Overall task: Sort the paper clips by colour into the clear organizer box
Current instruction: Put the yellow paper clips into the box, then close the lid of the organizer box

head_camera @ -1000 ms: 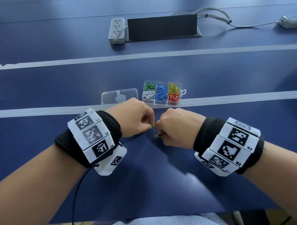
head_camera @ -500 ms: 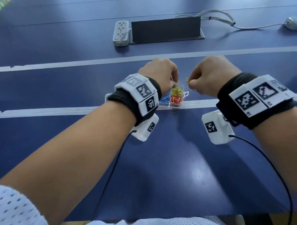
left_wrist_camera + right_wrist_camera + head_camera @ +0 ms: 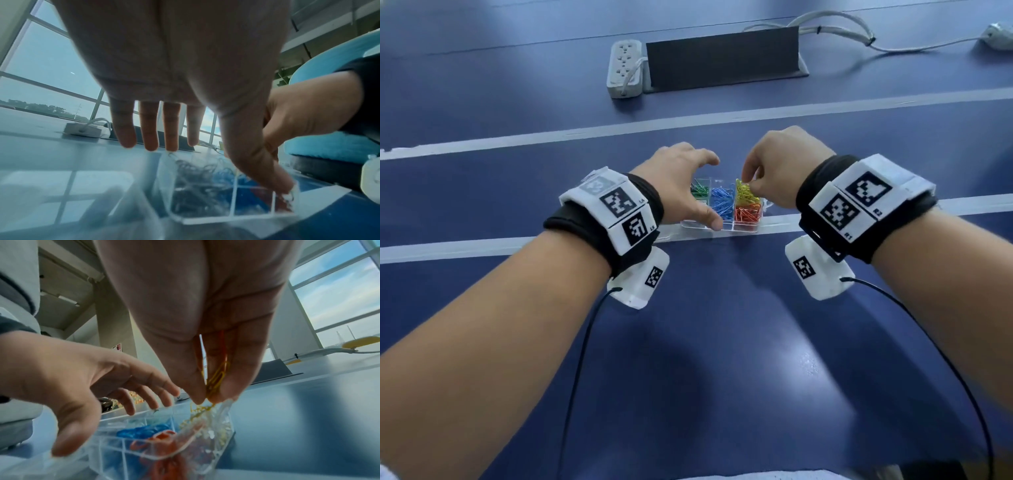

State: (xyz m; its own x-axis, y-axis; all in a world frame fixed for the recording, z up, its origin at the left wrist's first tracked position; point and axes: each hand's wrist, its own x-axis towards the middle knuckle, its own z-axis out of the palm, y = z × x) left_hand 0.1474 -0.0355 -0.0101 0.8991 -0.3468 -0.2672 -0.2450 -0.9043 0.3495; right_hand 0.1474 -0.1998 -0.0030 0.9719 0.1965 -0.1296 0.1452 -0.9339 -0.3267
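The clear organizer box (image 3: 722,229) sits on the blue table, holding green (image 3: 700,192), blue (image 3: 722,202), yellow (image 3: 746,195) and orange clips (image 3: 748,214) in separate compartments. My left hand (image 3: 690,186) is spread over the box's left part with straight fingers (image 3: 151,129). Its thumb tip (image 3: 285,186) touches the front rim and it holds nothing. My right hand (image 3: 749,183) pinches yellow paper clips (image 3: 216,379) between thumb and fingers, just above the yellow compartment (image 3: 205,417). A reddish wire shows higher between those fingers. The left hand hides the box's left compartments.
The box's clear lid (image 3: 72,186) lies flat to the left of the box, mostly under my left wrist. At the back of the table are a white power strip (image 3: 625,68), a black panel (image 3: 722,60) and white cables (image 3: 842,27). White tape lines (image 3: 585,132) cross the table.
Both hands moved from the near table up to the box. The left hand went from a pinch to spread fingers over the box. The right hand lowered its yellow clips onto the yellow compartment.
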